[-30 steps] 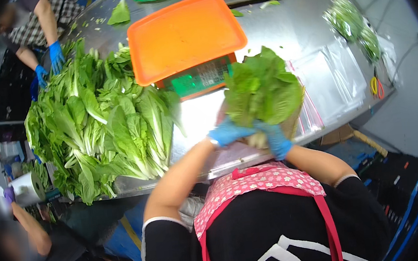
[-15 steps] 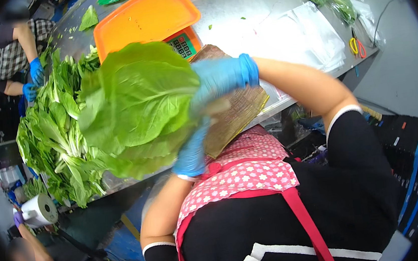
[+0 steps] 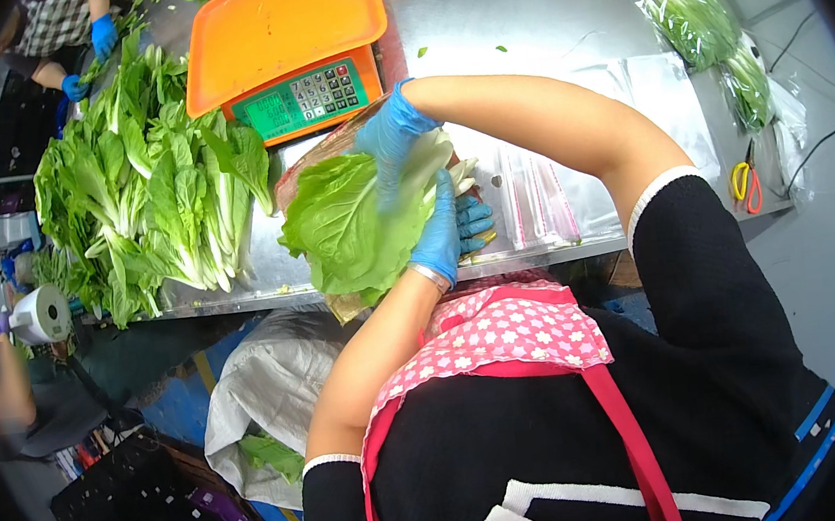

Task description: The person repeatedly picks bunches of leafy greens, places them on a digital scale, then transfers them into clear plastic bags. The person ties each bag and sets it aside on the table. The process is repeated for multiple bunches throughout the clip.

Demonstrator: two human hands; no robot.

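Observation:
A bunch of broad-leaved greens with pale stalks [image 3: 339, 233] is between my blue-gloved hands, above the near edge of the metal table. My left hand [image 3: 443, 233] is wrapped round its stalk end, fingers curled on the right side. From above, my right hand [image 3: 393, 152] closes over the leaves near the stalks; its fingertips are slightly blurred. Beneath the bunch lies a brownish woven mat [image 3: 290, 187], mostly covered. A large heap of similar greens [image 3: 154, 185] sits just to the left.
An orange scale [image 3: 285, 37] with a green keypad panel stands behind my hands. Clear plastic bags [image 3: 635, 119] lie to the right, with bagged greens [image 3: 691, 23] and scissors [image 3: 747, 184] beyond. A white sack [image 3: 268, 375] is below the table edge. Co-workers' gloved hands [image 3: 103, 38] work at far left.
The greens have swung down and right, toward the front of my body, and now appear smaller. My left hand has moved up and right round the stalks. The whole view has shifted.

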